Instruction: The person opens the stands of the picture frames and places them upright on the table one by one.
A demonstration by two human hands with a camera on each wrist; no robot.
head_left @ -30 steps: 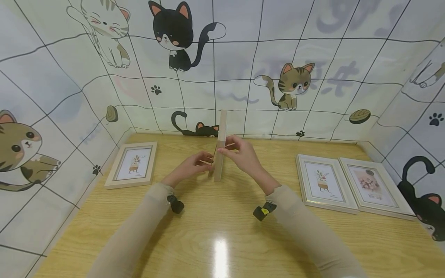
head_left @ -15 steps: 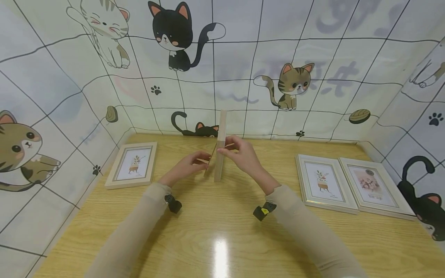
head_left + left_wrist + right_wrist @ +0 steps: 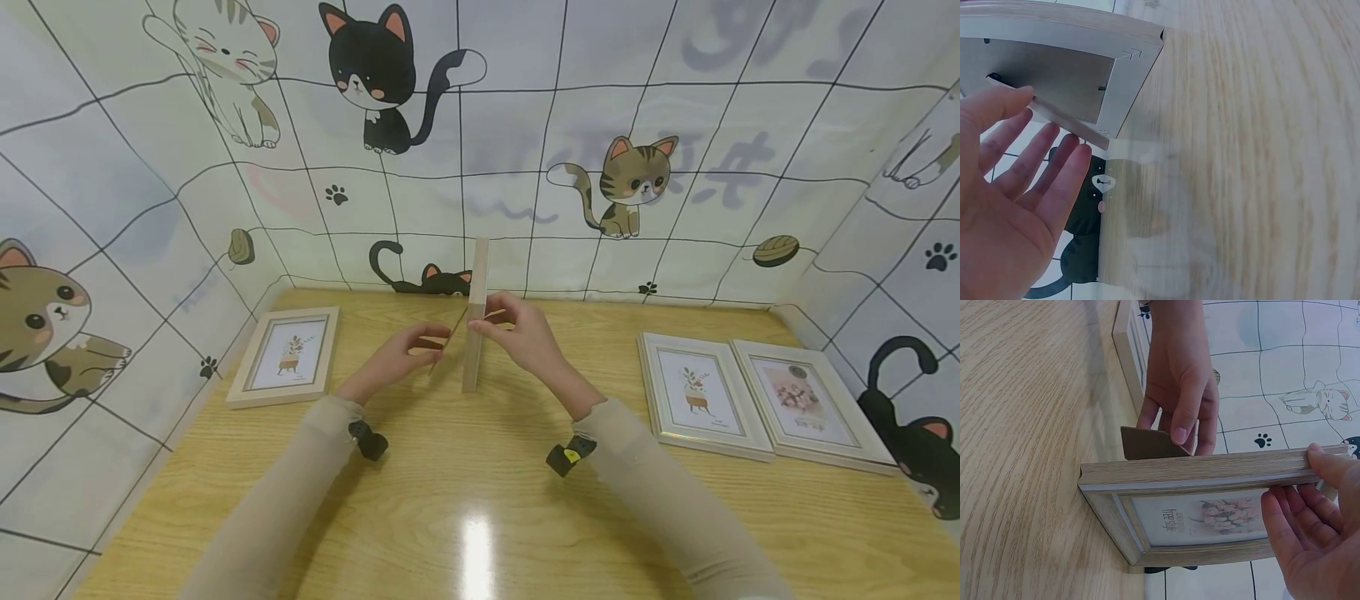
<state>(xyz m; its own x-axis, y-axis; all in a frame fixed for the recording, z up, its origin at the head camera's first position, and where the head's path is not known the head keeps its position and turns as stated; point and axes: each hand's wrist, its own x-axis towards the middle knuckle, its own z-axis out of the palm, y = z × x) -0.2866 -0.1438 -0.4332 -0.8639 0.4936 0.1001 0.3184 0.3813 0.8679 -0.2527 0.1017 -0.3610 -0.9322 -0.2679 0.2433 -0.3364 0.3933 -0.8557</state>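
Observation:
A wood-coloured picture frame (image 3: 476,354) stands upright on the table, edge-on in the head view. My right hand (image 3: 522,335) grips its near side edge, thumb on the edge and fingers on the front. In the right wrist view the frame's front carries a pink flower print (image 3: 1229,515). A thin easel leg (image 3: 1072,122) tilts out from the grey back of the frame. My left hand (image 3: 396,357) pinches that leg between thumb and fingers, as the left wrist view shows. The leg's upper joint is hidden in the head view.
One picture frame (image 3: 291,357) with a plant print lies at the left. At the right lie two whitish frames, one with a plant print (image 3: 705,396) and one with a flower print (image 3: 810,404). A cat-patterned cloth (image 3: 510,192) rises behind the table (image 3: 420,500).
My left hand has moved left, swinging the easel leg farther out from the frame's back. The right hand and the upright frame have stayed in place.

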